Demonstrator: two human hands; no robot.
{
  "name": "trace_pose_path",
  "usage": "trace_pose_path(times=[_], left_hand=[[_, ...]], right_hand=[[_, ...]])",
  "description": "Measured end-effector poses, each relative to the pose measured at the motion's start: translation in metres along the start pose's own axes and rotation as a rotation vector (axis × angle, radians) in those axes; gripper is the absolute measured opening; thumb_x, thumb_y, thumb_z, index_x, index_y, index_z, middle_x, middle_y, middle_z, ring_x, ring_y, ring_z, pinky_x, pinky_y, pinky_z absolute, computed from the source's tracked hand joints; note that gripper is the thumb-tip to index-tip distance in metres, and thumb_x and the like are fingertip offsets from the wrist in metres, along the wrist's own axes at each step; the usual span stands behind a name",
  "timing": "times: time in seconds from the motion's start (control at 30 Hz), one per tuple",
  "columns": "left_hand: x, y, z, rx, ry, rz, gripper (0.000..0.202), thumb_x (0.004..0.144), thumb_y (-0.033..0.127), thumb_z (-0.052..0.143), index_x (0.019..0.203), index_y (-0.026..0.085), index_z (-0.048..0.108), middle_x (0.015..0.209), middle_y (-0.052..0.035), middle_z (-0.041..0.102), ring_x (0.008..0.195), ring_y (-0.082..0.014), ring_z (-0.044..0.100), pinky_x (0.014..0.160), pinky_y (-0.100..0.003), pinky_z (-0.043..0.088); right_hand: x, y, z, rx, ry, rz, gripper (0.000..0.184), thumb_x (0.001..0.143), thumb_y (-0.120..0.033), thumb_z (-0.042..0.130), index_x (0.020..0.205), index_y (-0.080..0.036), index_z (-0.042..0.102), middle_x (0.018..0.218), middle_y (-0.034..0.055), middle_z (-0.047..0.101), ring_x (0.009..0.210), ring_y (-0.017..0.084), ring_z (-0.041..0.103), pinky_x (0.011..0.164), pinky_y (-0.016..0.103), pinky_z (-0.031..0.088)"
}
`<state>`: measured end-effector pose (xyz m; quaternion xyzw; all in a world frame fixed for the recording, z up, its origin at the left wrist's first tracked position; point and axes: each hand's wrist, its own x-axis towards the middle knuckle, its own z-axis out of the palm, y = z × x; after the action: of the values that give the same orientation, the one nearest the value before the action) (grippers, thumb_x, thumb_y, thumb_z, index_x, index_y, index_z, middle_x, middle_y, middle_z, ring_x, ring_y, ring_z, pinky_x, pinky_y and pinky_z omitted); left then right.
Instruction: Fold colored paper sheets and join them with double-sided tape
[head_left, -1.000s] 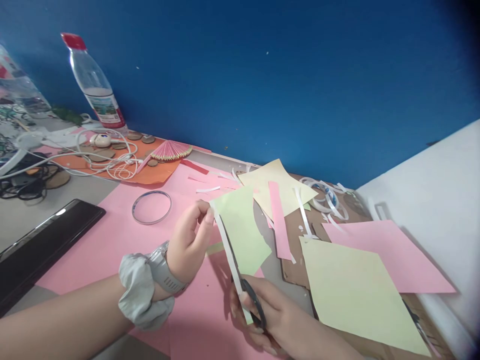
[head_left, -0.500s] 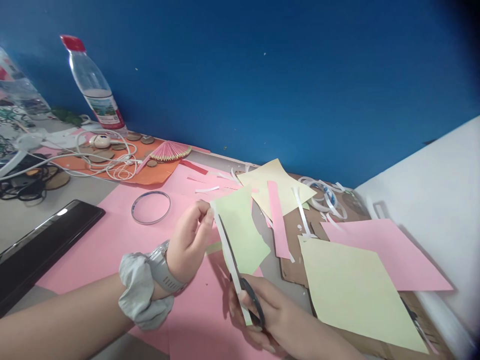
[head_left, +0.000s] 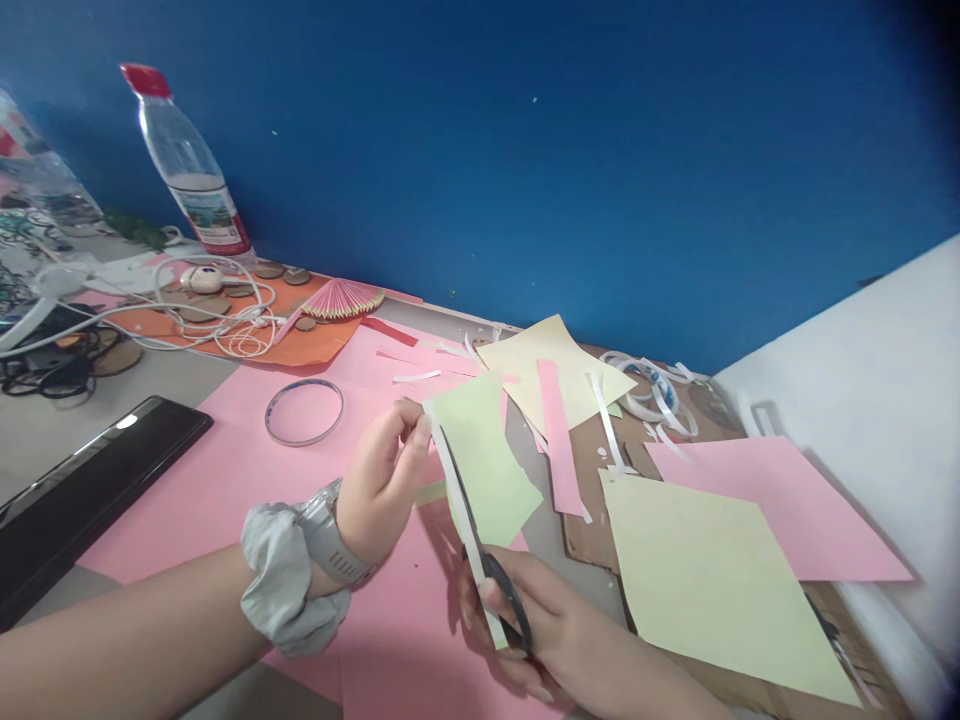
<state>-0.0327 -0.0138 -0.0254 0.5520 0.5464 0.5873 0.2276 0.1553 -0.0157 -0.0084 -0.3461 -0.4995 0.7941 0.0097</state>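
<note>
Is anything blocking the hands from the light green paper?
Nothing visible is: the left hand pinches the light green paper at its far corner, and the right hand holds scissors along one edge.

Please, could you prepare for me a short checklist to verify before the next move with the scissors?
1. Left hand holding the pale green paper sheet: ok, it pinches the far left corner.
2. Right hand gripping the black-handled scissors: ok, fingers wrap the handle.
3. Left fingertips well away from the dark narrow blade: not ok, they look close to its tip.
4. Narrow white strip fully separate from the sheet: cannot tell, the blade lies along it.
5. Thin grey ring apart from the sheet: ok.
</note>
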Motion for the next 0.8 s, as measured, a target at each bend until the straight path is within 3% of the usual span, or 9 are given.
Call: trace_pose_path(times=[0.57, 0.8], left_hand=[[-0.0005, 0.0012, 0.0005, -0.035, -0.02, -0.048, 0.019, 0.094, 0.025, 0.034, 0.076, 0.021, 0.041, 0.068, 0.0031, 0.036, 0.062, -0.0129, 0.035, 0.061, -0.026, 0.032], [-0.002, 0.0003, 0.0, -0.021, -0.034, -0.018, 0.018, 0.093, 0.022, 0.035, 0.076, 0.021, 0.041, 0.068, 0.003, 0.037, 0.062, -0.0127, 0.036, 0.06, -0.026, 0.032]], right_hand=[[-0.0009, -0.0005, -0.0024, 0.022, -0.044, 0.053, 0.032, 0.091, -0.05, 0.038, 0.088, -0.02, 0.048, 0.071, -0.0034, 0.044, 0.045, 0.003, 0.031, 0.039, 0.018, 0.018], [-0.0007, -0.0023, 0.0004, 0.024, -0.008, 0.011, 0.03, 0.092, -0.046, 0.038, 0.085, -0.018, 0.047, 0.072, -0.0031, 0.045, 0.044, 0.002, 0.029, 0.04, 0.019, 0.017]])
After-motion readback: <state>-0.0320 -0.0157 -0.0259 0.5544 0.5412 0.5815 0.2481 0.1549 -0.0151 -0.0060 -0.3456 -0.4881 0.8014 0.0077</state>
